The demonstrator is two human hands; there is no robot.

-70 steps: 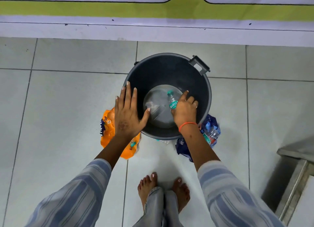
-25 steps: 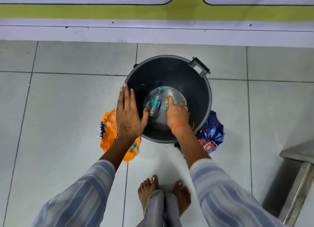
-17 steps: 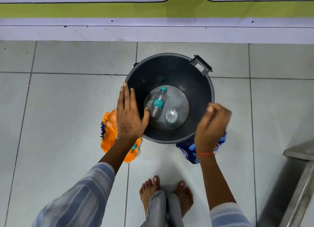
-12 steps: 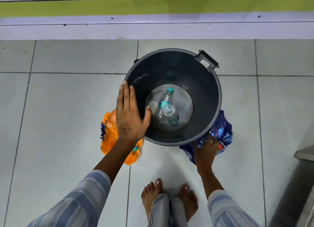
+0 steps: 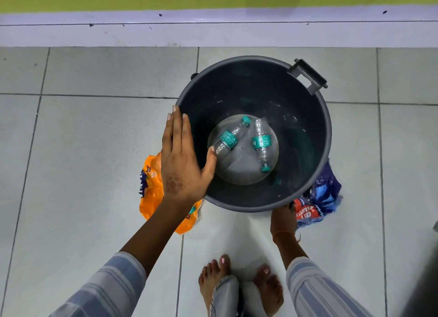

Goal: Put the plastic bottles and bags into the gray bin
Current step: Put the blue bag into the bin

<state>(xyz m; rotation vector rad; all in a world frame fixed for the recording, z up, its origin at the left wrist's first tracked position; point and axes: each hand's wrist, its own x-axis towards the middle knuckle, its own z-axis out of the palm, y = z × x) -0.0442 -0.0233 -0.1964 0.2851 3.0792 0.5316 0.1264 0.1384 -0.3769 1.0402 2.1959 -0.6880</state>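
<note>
The gray bin [image 5: 248,89] stands on the tiled floor in front of me. Two clear plastic bottles with teal labels and caps lie on its bottom, one on the left [image 5: 228,139] and one on the right [image 5: 262,142]. My left hand [image 5: 180,160] rests on the bin's left rim, thumb hooked inside and fingers straight along the outside. An orange plastic bag [image 5: 151,188] lies on the floor under that hand. My right hand [image 5: 283,218] is low at the bin's near right edge, touching a crumpled blue bag [image 5: 320,198]; the bin hides its fingers.
The bin's handle [image 5: 308,76] sticks out at the far right rim. A white wall base [image 5: 213,30] runs close behind the bin. My bare feet [image 5: 241,276] stand just in front of it. Open floor tiles lie to the left and right.
My right hand left the second bottle in the bin, came out over the rim and dropped to the blue bag on the floor. My left hand stayed on the rim.
</note>
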